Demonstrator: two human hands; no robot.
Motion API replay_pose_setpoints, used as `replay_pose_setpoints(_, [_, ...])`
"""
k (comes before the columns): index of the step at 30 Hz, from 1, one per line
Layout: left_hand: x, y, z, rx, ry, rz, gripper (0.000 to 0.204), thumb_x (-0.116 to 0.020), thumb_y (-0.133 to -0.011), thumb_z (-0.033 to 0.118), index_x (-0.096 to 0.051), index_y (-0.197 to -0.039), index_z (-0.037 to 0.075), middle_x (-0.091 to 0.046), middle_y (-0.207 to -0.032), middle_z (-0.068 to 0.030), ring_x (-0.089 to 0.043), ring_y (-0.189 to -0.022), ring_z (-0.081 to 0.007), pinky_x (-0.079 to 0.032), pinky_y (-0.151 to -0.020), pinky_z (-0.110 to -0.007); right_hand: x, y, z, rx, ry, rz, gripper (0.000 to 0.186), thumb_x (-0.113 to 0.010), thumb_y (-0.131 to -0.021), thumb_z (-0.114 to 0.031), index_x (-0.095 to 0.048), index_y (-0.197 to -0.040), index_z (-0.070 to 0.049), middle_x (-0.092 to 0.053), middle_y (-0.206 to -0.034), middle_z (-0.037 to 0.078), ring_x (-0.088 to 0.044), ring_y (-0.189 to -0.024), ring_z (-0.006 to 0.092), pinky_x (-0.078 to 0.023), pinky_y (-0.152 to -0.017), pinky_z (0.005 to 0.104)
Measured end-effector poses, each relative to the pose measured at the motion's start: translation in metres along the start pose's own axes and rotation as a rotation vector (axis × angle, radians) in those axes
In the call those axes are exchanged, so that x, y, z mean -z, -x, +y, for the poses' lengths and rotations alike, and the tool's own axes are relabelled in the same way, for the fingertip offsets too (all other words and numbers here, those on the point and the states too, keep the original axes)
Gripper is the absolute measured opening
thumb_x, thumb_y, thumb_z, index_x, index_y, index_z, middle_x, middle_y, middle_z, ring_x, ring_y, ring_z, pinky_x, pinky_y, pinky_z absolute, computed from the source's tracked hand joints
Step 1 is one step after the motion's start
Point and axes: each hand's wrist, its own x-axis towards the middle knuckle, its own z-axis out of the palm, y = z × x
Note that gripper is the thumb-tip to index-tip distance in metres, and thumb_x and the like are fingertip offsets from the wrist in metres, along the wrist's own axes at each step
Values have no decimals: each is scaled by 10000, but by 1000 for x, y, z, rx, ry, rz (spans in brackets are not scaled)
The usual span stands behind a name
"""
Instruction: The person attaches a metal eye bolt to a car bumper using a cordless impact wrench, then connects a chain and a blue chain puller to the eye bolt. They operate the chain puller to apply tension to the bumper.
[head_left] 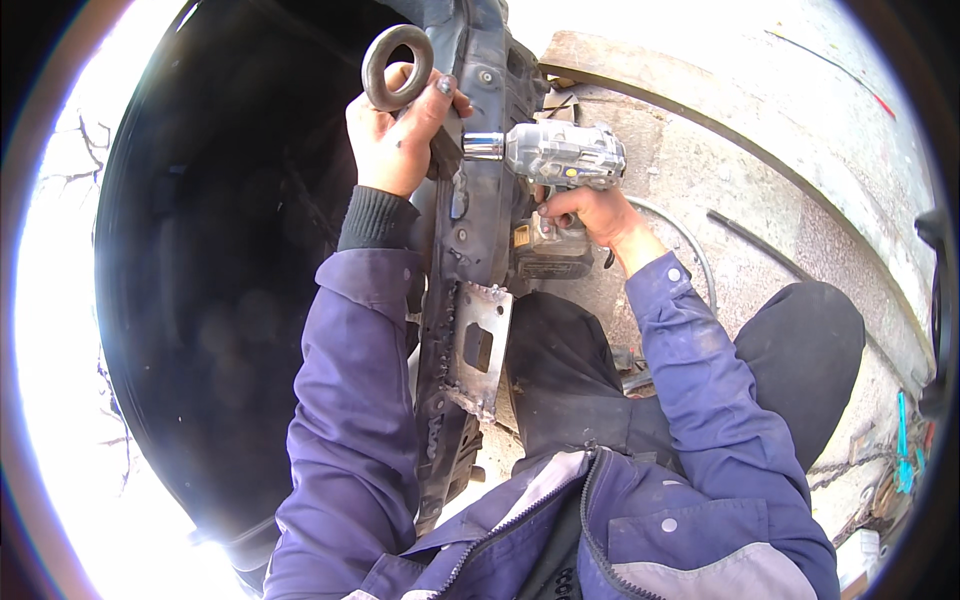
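Note:
My left hand (393, 140) is closed around a steel piece topped by a thick metal ring (397, 67), a pulling clamp by its look. The clamp's lower block (447, 152) lies against the edge of a dark metal car body panel (470, 215). In my right hand (590, 215) is a grey cordless impact wrench (565, 152), gripped by its handle with fingers at the trigger. Its chrome socket (484, 146) points left and meets the clamp's side; the bolt inside is hidden. Below the handle sits the battery pack (552, 250).
A bare metal bracket (480, 350) with a square hole is welded to the panel's near part. A large dark opening (230, 300) lies to the left. On the concrete at right are a hose (690, 235), a black rod (760, 245), a long beam (700, 90) and a chain (850, 465).

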Motion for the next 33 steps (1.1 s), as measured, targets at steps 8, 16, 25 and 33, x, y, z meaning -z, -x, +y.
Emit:
replay_pose_setpoints(8, [1,1,3,10,-75,-5,206,-742,-1017,209,-721,-1029,5,-775,-880,-115,-775,-824,-227,-616,-816,-392,-1,1,-3,-20,19,0,285,-757,-752,69,-755,-1026,-7,-752,-885,63,-679,-661,148,-502,-566,284])
replay_pose_setpoints(16, [3,1,-1,6,-63,-16,221,-751,-1027,239,-708,-1053,24,-773,-901,-114,-779,-843,-244,-625,-831,-405,-2,2,-4,-32,10,8,211,-790,-768,40,-751,-967,-21,-728,-860,37,-651,-675,125,-480,-580,285])
replay_pose_setpoints(25, [3,2,-1,7,-49,-10,226,-751,-1023,235,-716,-1062,15,-778,-908,-119,-785,-848,-246,-634,-842,-407,-1,1,-2,-20,27,11,250,-773,-752,45,-756,-995,-14,-740,-857,47,-664,-662,136,-488,-570,285])
replay_pose_setpoints(33, [1,1,-2,20,-32,4,245,-749,-1023,234,-709,-1059,-5,-774,-898,-127,-783,-840,-242,-650,-825,-408,0,-1,1,-21,1,5,269,-766,-748,43,-756,-1011,-12,-747,-853,59,-673,-650,145,-494,-565,289])
